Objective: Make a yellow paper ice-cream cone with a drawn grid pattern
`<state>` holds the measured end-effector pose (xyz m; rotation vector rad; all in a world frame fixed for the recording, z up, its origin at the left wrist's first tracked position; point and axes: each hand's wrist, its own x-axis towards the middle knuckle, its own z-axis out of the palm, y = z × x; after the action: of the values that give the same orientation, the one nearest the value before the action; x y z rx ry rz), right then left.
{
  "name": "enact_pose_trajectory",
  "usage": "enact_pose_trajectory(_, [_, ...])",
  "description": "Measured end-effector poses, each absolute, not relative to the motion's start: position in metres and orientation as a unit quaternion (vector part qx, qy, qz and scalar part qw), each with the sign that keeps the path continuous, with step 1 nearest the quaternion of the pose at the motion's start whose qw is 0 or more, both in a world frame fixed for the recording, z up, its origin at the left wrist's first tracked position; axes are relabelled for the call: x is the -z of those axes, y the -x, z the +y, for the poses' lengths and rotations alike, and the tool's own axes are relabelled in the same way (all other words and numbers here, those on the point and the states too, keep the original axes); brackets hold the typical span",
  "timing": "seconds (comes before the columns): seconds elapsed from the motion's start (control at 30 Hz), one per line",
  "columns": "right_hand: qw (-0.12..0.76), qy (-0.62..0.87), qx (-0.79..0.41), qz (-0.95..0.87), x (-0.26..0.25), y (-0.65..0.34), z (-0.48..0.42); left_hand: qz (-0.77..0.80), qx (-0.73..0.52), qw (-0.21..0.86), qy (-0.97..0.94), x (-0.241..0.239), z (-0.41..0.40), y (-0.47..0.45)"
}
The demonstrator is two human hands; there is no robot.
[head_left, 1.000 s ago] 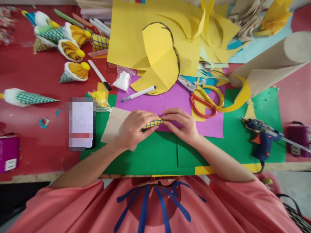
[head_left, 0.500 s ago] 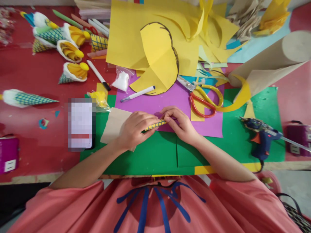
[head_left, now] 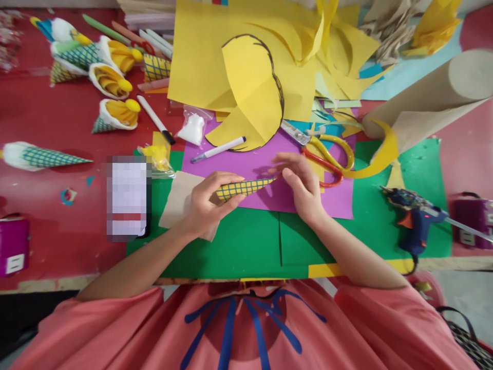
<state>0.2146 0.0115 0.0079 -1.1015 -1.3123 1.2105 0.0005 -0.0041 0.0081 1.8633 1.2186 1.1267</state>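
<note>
A yellow paper cone (head_left: 244, 189) with a dark blue grid pattern lies in my left hand (head_left: 210, 200), its wide end held between thumb and fingers. The cone's tip points right, towards my right hand (head_left: 302, 187). My right hand is open just beyond the tip, its fingers apart and partly smeared. Beneath the hands is a purple sheet (head_left: 265, 203) on green sheets (head_left: 246, 244). A beige paper piece (head_left: 179, 198) lies partly under my left hand. Right behind my right hand are scissors (head_left: 348, 154) with red and yellow handles.
Finished-looking decorated cones (head_left: 121, 114) stand at the back left. A pixelated phone (head_left: 129, 198) lies left of my hands. On the right are a blue glue gun (head_left: 418, 226) and a brown paper roll (head_left: 419, 95). A yellow cut-out (head_left: 256, 97) and a white marker (head_left: 219, 149) lie ahead.
My right hand has let go of the cone's tip and moved right with its fingers spread. The cone has turned to show more of its side, still in my left hand.
</note>
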Motion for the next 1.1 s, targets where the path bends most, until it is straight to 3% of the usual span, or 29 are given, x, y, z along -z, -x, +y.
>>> enact_pose_trajectory(0.17, [0.431, 0.438, -0.508, -0.604, -0.0091, -0.2112, 0.0036, 0.478, -0.397, 0.35, -0.7, -0.011, -0.0045, 0.0011])
enact_pose_trajectory(0.87, [0.452, 0.448, -0.504, -0.584, -0.01, -0.2113, 0.0036, 0.51, -0.372, 0.416, -0.654, -0.0119, -0.008, -0.0019])
enact_pose_trajectory(1.1, [0.451, 0.444, -0.498, -0.593, -0.0112, -0.2129, 0.0033, 0.519, -0.347, 0.488, -0.61, -0.0124, -0.0042, 0.0033])
